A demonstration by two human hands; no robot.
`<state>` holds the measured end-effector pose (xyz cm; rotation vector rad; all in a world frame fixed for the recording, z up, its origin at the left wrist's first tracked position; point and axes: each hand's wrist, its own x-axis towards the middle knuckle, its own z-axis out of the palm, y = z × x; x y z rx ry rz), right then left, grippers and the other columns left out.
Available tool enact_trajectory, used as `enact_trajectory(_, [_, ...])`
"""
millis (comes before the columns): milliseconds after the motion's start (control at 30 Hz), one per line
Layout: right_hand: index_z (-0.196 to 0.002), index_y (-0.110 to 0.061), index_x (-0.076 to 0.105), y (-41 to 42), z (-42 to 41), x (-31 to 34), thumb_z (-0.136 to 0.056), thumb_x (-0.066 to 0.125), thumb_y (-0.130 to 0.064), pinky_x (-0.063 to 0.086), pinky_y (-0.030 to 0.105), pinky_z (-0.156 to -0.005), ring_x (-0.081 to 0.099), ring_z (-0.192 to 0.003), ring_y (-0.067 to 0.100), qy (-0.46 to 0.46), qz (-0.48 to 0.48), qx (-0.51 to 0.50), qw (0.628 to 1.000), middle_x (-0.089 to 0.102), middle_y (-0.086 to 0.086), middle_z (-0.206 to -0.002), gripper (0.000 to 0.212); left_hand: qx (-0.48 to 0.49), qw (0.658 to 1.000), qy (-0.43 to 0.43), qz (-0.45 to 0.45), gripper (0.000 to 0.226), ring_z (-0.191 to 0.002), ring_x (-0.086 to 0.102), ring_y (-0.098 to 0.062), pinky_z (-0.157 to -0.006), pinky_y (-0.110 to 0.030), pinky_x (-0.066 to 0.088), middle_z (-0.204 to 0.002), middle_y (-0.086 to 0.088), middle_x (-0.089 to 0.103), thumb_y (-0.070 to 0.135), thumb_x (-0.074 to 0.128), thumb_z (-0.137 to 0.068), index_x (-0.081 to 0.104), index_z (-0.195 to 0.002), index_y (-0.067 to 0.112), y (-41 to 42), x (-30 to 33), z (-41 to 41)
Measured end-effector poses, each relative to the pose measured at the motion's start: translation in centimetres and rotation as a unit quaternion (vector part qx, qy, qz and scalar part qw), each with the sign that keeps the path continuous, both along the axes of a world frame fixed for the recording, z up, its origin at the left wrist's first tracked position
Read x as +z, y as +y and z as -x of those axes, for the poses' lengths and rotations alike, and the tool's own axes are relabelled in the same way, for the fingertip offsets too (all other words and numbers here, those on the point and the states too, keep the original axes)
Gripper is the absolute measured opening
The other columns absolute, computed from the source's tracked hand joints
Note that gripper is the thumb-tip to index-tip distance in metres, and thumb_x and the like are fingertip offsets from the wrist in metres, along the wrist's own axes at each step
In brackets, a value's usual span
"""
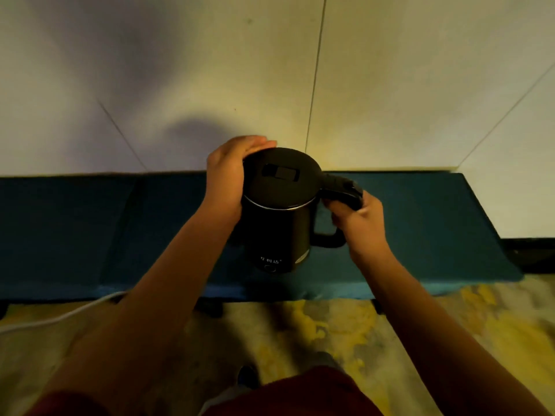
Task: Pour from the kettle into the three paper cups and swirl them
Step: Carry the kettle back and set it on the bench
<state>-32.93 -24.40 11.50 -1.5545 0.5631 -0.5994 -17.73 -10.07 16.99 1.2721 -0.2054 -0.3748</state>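
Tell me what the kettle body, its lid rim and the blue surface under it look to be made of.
Kettle: likely matte black plastic or coated shell, dull with little glare. Lid rim: thin bright band, probably polished metal. Blue surface: seems a soft fabric or felt-like cover, non-reflective, slightly fuzzy front edge.

A long, low bench (420, 223) with a dark blue padded top ran along the wall. The black kettle (279, 217) stood upright on it, near the bench's middle. Left of the kettle, the padding lay bare.
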Motion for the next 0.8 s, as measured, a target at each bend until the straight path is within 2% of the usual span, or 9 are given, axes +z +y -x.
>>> enact_trajectory(167, [-0.089,-0.027,0.066,0.4,-3.3,-0.8,-0.093,0.061,0.002,0.046,0.016,-0.062,0.058,-0.060,-0.005,0.009,0.026,-0.031,0.999,0.064,-0.023,-0.061,0.029,-0.023,1.000,0.002,-0.011,0.018,-0.104,0.071,-0.030,-0.100,-0.049,0.052,-0.103,-0.015,0.077,0.014,0.059,-0.090,0.075,-0.093,0.006,-0.5,-1.2,-3.9])
enact_trajectory(333, [-0.093,-0.026,0.067,-1.3,-6.2,-2.8,-0.094,0.062,-0.002,0.048,0.018,-0.065,0.059,-0.066,-0.004,0.013,0.043,-0.030,0.999,0.066,-0.023,-0.066,0.025,-0.019,0.998,-0.034,-0.053,0.015,-0.105,0.069,-0.027,-0.099,-0.049,0.053,-0.102,-0.010,0.076,0.019,0.065,-0.088,0.078,-0.093,0.014,-2.4,-3.0,-7.3])
enact_trajectory(467, [-0.091,-0.029,0.066,-3.6,-9.0,-4.4,-0.092,0.062,0.001,0.047,0.021,-0.070,0.060,-0.068,-0.005,0.027,0.057,-0.008,0.998,0.066,-0.026,-0.068,0.029,-0.008,0.998,-0.024,-0.059,0.019,-0.103,0.069,-0.029,-0.097,-0.048,0.054,-0.102,-0.013,0.075,0.015,0.062,-0.089,0.077,-0.096,0.005,-3.9,-4.7,-9.3])
enact_trajectory(567, [-0.089,-0.025,0.068,-5.4,-11.1,-6.0,-0.087,0.065,-0.008,0.051,0.030,-0.070,0.062,-0.071,0.001,0.044,0.066,-0.006,0.997,0.067,-0.018,-0.072,0.017,0.015,0.998,-0.010,-0.062,0.020,-0.104,0.069,-0.031,-0.098,-0.050,0.053,-0.103,-0.014,0.075,0.012,0.055,-0.091,0.075,-0.095,0.011,-4.9,-6.4,-10.6])
enact_trajectory(600, [-0.090,-0.020,0.070,-6.0,-11.7,-6.5,-0.085,0.066,-0.013,0.055,0.037,-0.071,0.066,-0.075,0.009,0.050,0.065,-0.005,0.997,0.070,-0.011,-0.076,0.010,0.023,0.998,-0.003,-0.067,0.021,-0.104,0.069,-0.031,-0.098,-0.051,0.053,-0.103,-0.014,0.075,0.011,0.054,-0.091,0.074,-0.096,0.011,-5.3,-6.9,-11.0])
enact_trajectory(667, [-0.095,-0.012,0.072,-7.3,-12.8,-8.1,-0.085,0.068,-0.021,0.059,0.057,-0.074,0.071,-0.088,0.029,0.071,0.052,0.000,0.996,0.072,0.010,-0.089,0.014,0.041,0.996,0.008,-0.079,0.022,-0.102,0.069,-0.031,-0.096,-0.049,0.055,-0.103,-0.014,0.075,0.008,0.051,-0.092,0.071,-0.100,0.007,-6.0,-8.2,-11.5])
enact_trajectory(700, [-0.096,-0.012,0.072,-7.7,-12.8,-8.6,-0.084,0.069,-0.023,0.058,0.062,-0.074,0.070,-0.092,0.035,0.071,0.047,-0.005,0.996,0.071,0.015,-0.092,0.017,0.041,0.996,0.006,-0.076,0.023,-0.102,0.070,-0.032,-0.095,-0.049,0.055,-0.102,-0.015,0.075,0.007,0.050,-0.092,0.071,-0.102,0.005,-6.1,-8.4,-11.4])
enact_trajectory(800, [-0.094,-0.012,0.071,-8.6,-13.7,-10.0,-0.082,0.072,-0.024,0.057,0.065,-0.074,0.069,-0.094,0.039,0.079,0.035,-0.004,0.996,0.070,0.020,-0.094,0.017,0.056,0.996,0.013,-0.068,0.025,-0.101,0.070,-0.032,-0.095,-0.046,0.056,-0.103,-0.016,0.075,0.005,0.048,-0.092,0.070,-0.104,-0.001,-6.5,-9.3,-11.8])
